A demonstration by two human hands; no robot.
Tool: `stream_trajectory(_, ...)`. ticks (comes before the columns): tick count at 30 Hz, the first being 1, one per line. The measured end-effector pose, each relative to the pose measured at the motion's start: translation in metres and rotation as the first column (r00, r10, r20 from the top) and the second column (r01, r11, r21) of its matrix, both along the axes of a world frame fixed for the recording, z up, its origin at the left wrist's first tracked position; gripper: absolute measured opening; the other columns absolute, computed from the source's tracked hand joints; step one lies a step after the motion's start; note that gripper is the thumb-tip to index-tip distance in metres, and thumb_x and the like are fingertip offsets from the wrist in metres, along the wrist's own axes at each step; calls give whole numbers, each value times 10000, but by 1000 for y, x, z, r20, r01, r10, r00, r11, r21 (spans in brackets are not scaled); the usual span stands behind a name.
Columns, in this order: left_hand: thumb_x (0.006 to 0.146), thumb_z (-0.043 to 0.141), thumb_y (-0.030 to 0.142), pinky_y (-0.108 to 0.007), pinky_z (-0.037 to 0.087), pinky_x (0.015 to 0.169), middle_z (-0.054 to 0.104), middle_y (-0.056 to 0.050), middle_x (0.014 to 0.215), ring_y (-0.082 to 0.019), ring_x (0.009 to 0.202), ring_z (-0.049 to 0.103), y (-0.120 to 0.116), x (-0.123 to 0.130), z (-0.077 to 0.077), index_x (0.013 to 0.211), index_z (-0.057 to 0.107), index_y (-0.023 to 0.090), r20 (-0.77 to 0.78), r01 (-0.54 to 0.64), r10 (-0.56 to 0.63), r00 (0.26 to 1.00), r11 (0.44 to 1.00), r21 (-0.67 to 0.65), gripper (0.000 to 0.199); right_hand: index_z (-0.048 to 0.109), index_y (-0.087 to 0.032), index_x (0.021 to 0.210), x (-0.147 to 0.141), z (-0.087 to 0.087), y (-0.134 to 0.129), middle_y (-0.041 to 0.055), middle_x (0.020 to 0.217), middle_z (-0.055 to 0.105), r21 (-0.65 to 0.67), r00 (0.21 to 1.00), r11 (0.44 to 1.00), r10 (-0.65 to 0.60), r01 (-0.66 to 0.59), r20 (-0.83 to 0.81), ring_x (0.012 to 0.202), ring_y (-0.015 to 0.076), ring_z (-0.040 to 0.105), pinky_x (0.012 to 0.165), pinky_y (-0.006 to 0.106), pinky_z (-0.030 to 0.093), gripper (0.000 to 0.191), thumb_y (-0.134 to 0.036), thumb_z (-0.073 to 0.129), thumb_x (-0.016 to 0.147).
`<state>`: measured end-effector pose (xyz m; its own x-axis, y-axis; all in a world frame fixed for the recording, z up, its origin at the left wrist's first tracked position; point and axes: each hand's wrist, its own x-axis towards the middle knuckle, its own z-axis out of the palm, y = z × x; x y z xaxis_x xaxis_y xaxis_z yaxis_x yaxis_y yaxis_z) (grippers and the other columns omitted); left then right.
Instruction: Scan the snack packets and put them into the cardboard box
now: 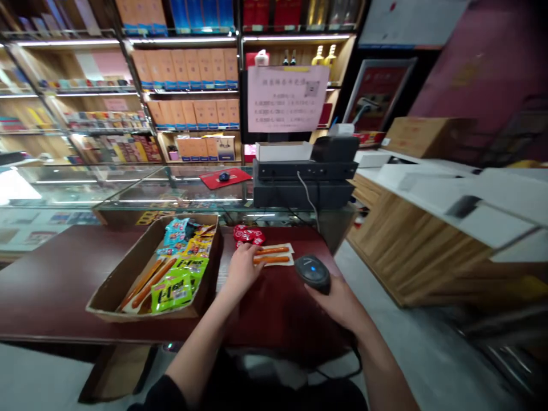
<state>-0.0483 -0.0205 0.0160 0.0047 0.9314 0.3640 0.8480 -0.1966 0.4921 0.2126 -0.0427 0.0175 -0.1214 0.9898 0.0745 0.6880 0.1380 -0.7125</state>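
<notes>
As our right hand (345,307) grips a scanner (314,274), our left hand (244,266) holds two sausages (276,260). They're out; the box (115,286) holds more.

On the glossy dark-red table (43,268), an open cardboard box (117,279), a red packet (249,234) and two wrapped sausages (276,260).

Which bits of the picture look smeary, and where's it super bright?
Head view: the white-topped wooden counter at right looks smeared and stretched; head view: small print on the pale pink paper sign is blurry; head view: white strip lights glow at the back, and a white patch glares at far left.
</notes>
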Motion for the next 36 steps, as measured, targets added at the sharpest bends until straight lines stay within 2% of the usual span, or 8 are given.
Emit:
stream_trajectory(3,708,796,338,-362,454,923,612,-110,1071,-266,1027,580,21,11,-30,1126,686,199,-197,-6,-19,980,992,-126,454,642,-195,964,15,3,4,17,595,682,-145,1000,989,2,-5,-19,503,184,642,496,266,471,283,-415,652,786)
stream_trajectory(7,778,731,377,-362,452,910,564,-111,1075,-256,1013,560,31,6,-60,1096,710,206,-230,-15,-11,973,994,-111,361,593,-172,834,24,9,17,-25,479,579,-308,967,940,70,-146,-244,413,133,551,444,240,437,292,-440,688,768)
stream_trajectory(11,870,605,343,-375,449,923,596,-119,1026,-246,982,574,31,-7,-79,1089,730,202,-81,58,-55,995,998,25,288,567,-165,782,21,2,39,-10,614,608,-387,749,808,98,-444,-655,498,101,543,460,223,444,380,-509,720,737)
stream_trajectory(14,850,620,365,-345,467,877,662,-95,954,-222,911,609,33,-16,-84,1021,750,206,213,68,-83,974,995,74,267,573,-162,786,12,-10,55,-7,631,617,-414,742,790,75,-452,-666,505,97,550,456,217,445,401,-509,752,699)
stream_trajectory(19,665,760,514,-231,447,591,656,-10,675,-135,609,562,42,-21,-82,810,722,148,770,-161,136,623,986,-43,396,597,-142,783,-5,-13,59,-6,499,593,-440,813,808,80,-392,-576,404,108,546,387,204,390,398,-529,684,768)
stream_trajectory(26,541,820,570,-210,453,543,681,-25,709,-100,581,570,54,-19,-81,779,708,107,970,-96,186,157,980,-172,532,559,-167,726,-22,1,55,-54,441,526,-308,860,904,113,-297,-498,347,85,471,356,199,356,333,-477,666,782)
stream_trajectory(30,482,857,541,-207,453,530,695,-44,756,-106,610,583,54,-19,-75,772,711,98,979,-95,190,71,979,-183,549,550,-176,705,-26,-1,59,-49,433,530,-203,902,947,149,-247,-405,338,94,480,358,206,367,316,-463,658,780)
stream_trajectory(36,526,855,511,-194,431,500,692,-46,755,-107,608,584,52,-19,-74,772,708,104,980,-79,175,96,983,-168,497,548,-183,668,-29,0,61,-46,413,515,-226,912,952,103,-207,-398,335,93,462,351,207,367,314,-461,660,761)
